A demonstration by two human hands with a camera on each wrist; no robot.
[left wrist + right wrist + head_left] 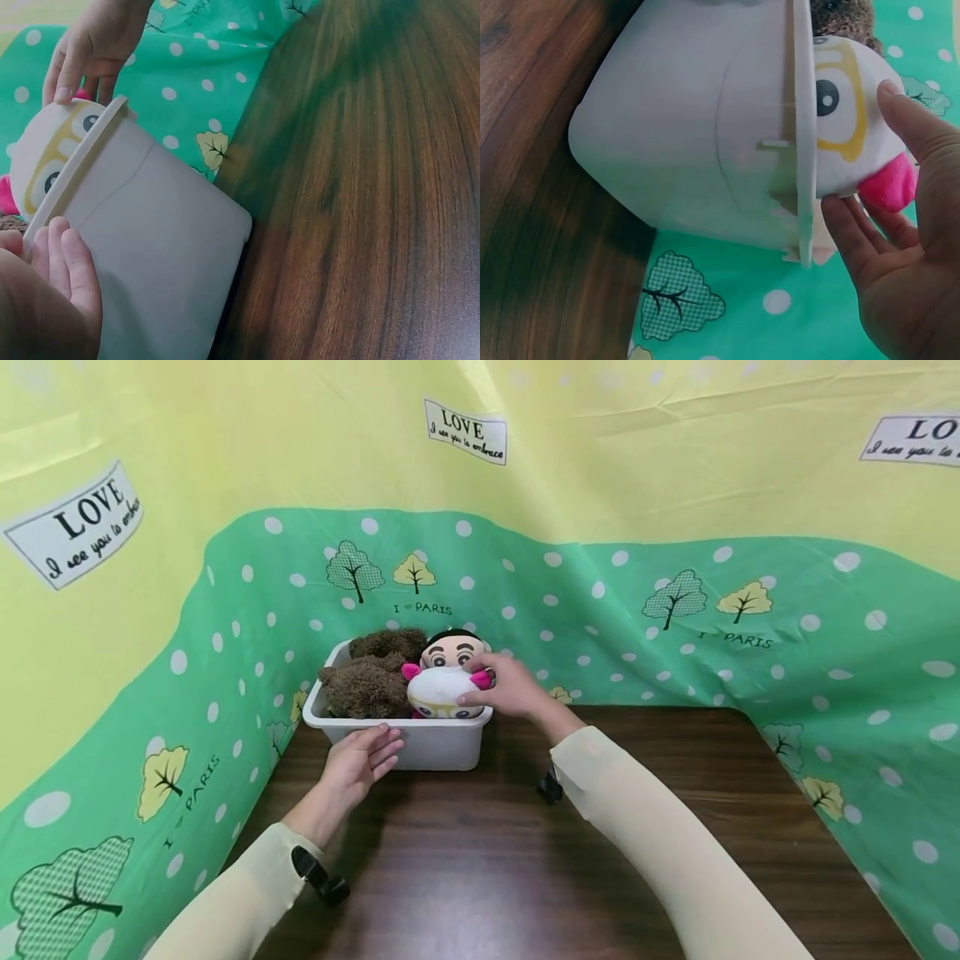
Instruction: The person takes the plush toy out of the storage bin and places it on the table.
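Note:
A white plush toy [442, 687] with yellow glasses and pink ears sits at the front right inside a white plastic bin [442, 747]. My right hand [513, 689] holds this toy by its side, thumb on its head and fingers beside a pink ear [889, 182]. My left hand [360, 760] is at the bin's front rim, its fingers fairly straight along the outer wall in the left wrist view. Brown fluffy plush toys [365, 687] fill the bin's left side. Behind the white toy is a plush toy with black hair and thick eyebrows [452, 649], partly hidden.
The bin stands on a dark wooden table [465, 860], in its back left corner. A green and yellow printed cloth [600, 610] hangs along the back and both sides, close behind the bin.

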